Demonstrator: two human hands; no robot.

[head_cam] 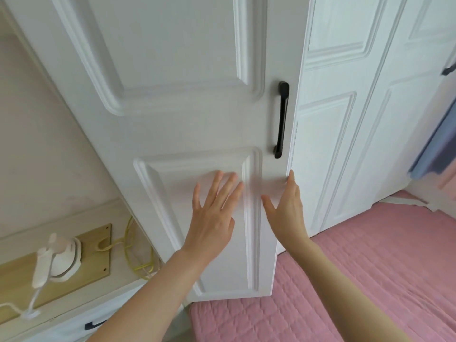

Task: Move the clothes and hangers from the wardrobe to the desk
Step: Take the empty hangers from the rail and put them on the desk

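A white panelled wardrobe door [177,95] with a black bar handle [282,119] stands in front of me, swung out from the wardrobe. My left hand [212,215] is flat against its lower panel, fingers spread. My right hand [287,208] reaches to the door's right edge below the handle, its fingertips at the edge; how they lie is blurred. At the far right edge hang blurred blue and purple clothes [436,149]. A wooden desk top [32,275] lies at the lower left. No hangers are visible.
A second white panelled door [345,119] stands to the right. A pink quilted bed [357,280] fills the lower right. On the desk are a white lamp [59,257] and yellow cables [145,262]. A drawer with a dark handle [95,324] sits below.
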